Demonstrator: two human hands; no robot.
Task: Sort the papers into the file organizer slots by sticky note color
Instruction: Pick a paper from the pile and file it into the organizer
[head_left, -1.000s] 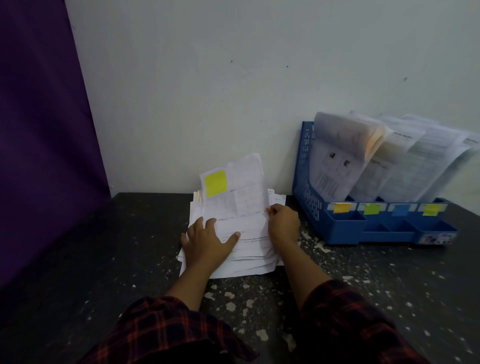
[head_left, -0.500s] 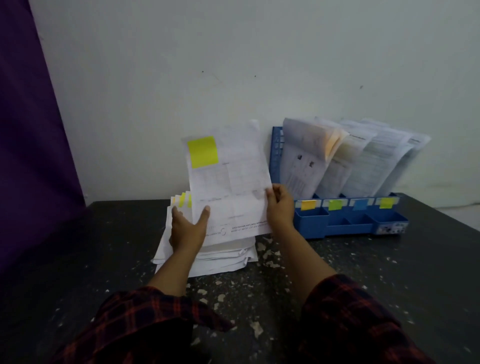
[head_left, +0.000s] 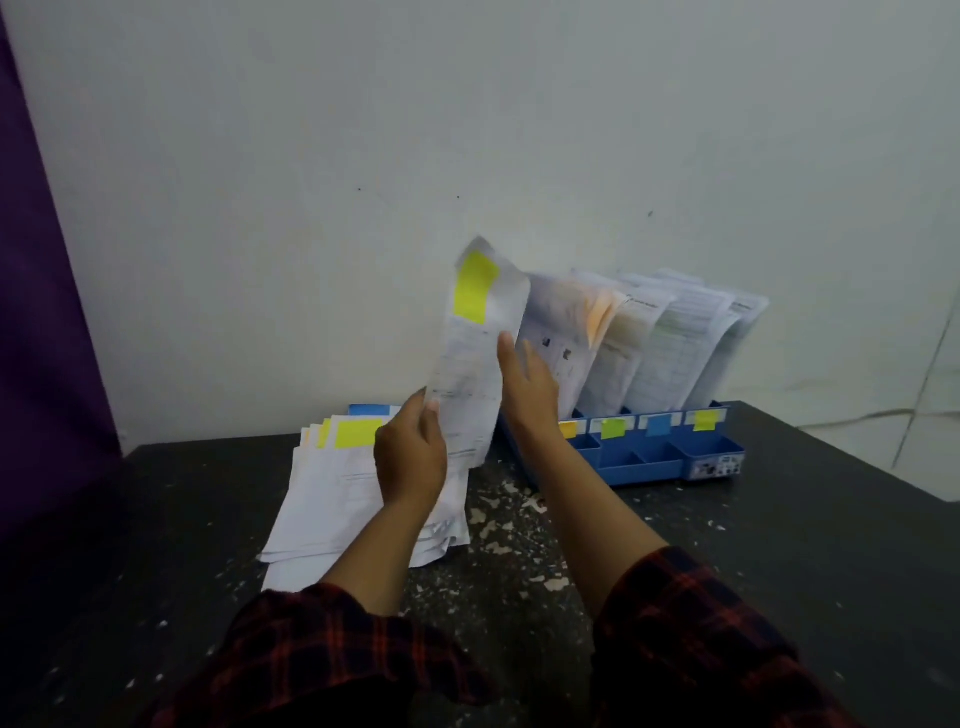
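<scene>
My left hand (head_left: 413, 457) pinches the lower left edge of a white paper (head_left: 475, 374) with a yellow sticky note (head_left: 475, 291) near its top, held upright above the table. My right hand (head_left: 527, 387) has straight fingers against the paper's right side. Below lies the paper stack (head_left: 332, 499), its top sheet bearing a yellow note (head_left: 357, 433). The blue file organizer (head_left: 649, 460) stands to the right, its slots filled with papers (head_left: 654, 343) and tagged orange (head_left: 568, 429), green (head_left: 613, 427), blue (head_left: 658, 424) and yellow (head_left: 704, 420).
A dark speckled table (head_left: 753, 545) carries everything. A white wall (head_left: 467, 130) rises right behind the stack and organizer. A purple curtain (head_left: 36, 312) hangs at the left. The table's right edge runs diagonally beyond the organizer.
The yellow-noted paper has risen off the stack and swung right toward the organizer. My right hand's fingers have straightened along its side, and the sheet has turned edge-on.
</scene>
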